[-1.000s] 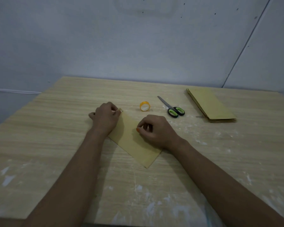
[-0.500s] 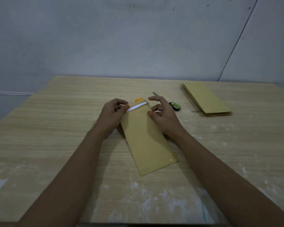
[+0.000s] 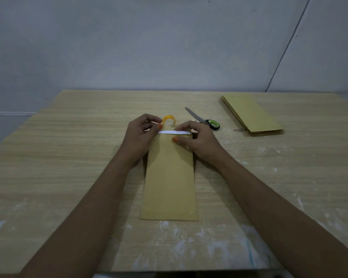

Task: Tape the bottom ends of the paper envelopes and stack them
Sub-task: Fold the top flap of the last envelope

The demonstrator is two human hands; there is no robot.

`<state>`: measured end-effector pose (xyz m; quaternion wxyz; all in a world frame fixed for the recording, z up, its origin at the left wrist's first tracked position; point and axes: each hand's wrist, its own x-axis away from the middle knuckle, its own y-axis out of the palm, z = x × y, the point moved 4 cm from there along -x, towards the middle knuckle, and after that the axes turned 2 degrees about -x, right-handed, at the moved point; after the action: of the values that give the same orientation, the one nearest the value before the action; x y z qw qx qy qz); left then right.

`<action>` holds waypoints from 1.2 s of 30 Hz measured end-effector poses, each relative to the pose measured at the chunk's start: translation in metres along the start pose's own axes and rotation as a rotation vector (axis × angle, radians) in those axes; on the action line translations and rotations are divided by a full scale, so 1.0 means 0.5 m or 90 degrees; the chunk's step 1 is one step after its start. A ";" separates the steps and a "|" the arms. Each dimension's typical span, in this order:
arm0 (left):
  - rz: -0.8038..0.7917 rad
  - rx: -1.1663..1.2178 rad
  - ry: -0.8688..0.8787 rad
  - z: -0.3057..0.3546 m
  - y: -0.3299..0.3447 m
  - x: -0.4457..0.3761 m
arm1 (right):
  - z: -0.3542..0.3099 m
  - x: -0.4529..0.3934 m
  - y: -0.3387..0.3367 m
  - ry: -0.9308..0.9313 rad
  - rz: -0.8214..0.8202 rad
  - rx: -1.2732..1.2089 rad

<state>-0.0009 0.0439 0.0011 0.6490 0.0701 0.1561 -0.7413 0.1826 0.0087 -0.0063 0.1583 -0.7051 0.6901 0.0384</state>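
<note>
envelope (image 3: pixel 169 177), brown paper, one piece: lies flat on desk (image 3: pixel 68 157), long axis running away from the person, far end between both hands. white strip (image 3: pixel 174 132) crosses that far end from side to side.

left hand (image 3: pixel 138 137): fingers curled, thumb and forefinger pinching the left end of the strip at the envelope's corner. right hand (image 3: pixel 197 140): fingers curled over the right end of the strip, thumb pressing flat on the paper just below it.

tape roll (image 3: pixel 169 121): yellow, standing on edge just beyond the envelope's far end, close to the fingertips. scissors (image 3: pixel 204 121): green-handled, closed, to the right of the roll. stack of envelopes (image 3: pixel 251 115): well apart, far right of desk.

risks, judged:
- strip going down crooked or creased if one hand presses before the other end is aligned.
- envelope sliding on the smooth desk, since only the right thumb pins it; seal would land off the edge.
- tape roll knocked and rolling away, being upright and so near the fingers.
- near end of the envelope lifting if the far end is pulled upward.
- whether the strip is already stuck down cannot be told.
</note>
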 end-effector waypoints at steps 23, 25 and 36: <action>-0.153 0.017 -0.088 -0.013 0.021 0.018 | 0.004 -0.007 -0.024 -0.007 0.002 0.128; -0.164 0.014 -0.085 -0.016 0.020 0.017 | 0.003 -0.008 -0.024 -0.026 0.013 0.156; -0.182 -0.015 -0.062 -0.021 0.011 0.012 | 0.009 -0.010 -0.024 -0.021 -0.009 0.165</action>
<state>0.0026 0.0409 -0.0114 0.5445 0.0035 0.1416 -0.8267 0.1949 0.0148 -0.0074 0.2599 -0.6829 0.6815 -0.0405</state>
